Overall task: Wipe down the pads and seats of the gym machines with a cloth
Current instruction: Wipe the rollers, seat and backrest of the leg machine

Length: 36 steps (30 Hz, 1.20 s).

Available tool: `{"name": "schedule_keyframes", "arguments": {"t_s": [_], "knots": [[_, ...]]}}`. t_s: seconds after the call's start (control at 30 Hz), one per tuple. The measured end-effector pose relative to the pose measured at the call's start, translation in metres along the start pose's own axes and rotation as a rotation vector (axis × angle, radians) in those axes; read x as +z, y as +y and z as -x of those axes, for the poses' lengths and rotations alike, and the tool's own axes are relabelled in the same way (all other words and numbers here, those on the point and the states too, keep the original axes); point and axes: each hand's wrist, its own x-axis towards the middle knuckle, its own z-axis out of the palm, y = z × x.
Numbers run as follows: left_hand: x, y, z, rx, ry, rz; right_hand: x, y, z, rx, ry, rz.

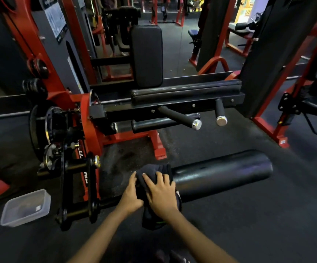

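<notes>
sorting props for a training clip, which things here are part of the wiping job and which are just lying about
Part of the job:
- dark cloth, under both hands
- roller pad
- upright back pad
- long seat pad
- left hand, right hand

Lying about:
- clear plastic tub on the floor
- chrome-capped handles

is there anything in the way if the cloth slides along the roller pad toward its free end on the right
Nothing visible does. Both hands, left hand and right hand, press the cloth onto the roller pad, whose surface is bare out to its right end.
</notes>
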Motion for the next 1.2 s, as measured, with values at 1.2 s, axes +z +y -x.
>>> {"name": "schedule_keyframes", "arguments": {"t_s": [1.2], "knots": [[-0.002,0.062,-0.025,-0.077,-0.221,-0.853,-0.033,0.161,-0.008,0.416,0.031,-0.060]]}}
